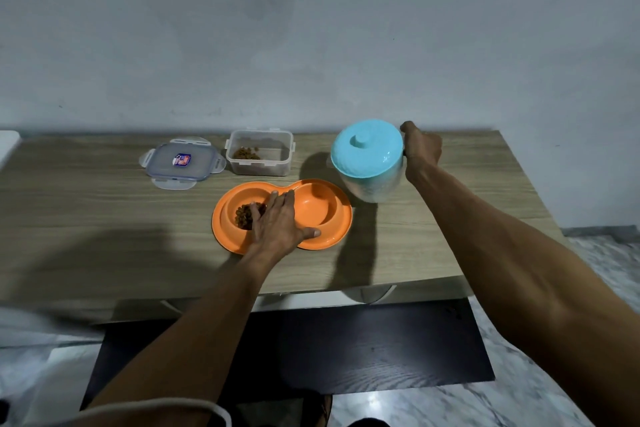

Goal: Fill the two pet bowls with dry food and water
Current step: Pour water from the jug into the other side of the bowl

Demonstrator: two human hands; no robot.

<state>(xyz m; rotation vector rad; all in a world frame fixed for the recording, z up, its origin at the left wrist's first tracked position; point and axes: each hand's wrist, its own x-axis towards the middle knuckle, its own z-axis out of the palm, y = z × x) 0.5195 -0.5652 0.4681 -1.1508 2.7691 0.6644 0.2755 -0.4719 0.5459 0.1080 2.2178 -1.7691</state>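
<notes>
An orange double pet bowl [332,236] lies on the wooden table. Its left bowl holds brown dry food [244,215]; its right bowl [315,206] looks dry. My left hand [277,222] rests flat on the middle of the double bowl, fingers together, thumb on the front rim. My right hand [420,149] is closed around the handle of a clear jug with a light blue lid [367,149]. The jug is tilted toward me, just right of the bowl; its spout and any water inside are hidden.
A clear plastic food container [259,163] with a little dry food stands behind the bowl. Its clip lid [180,163] lies to the left. The wall rises right behind the table [86,191]. A dark mat [346,350] lies on the floor below.
</notes>
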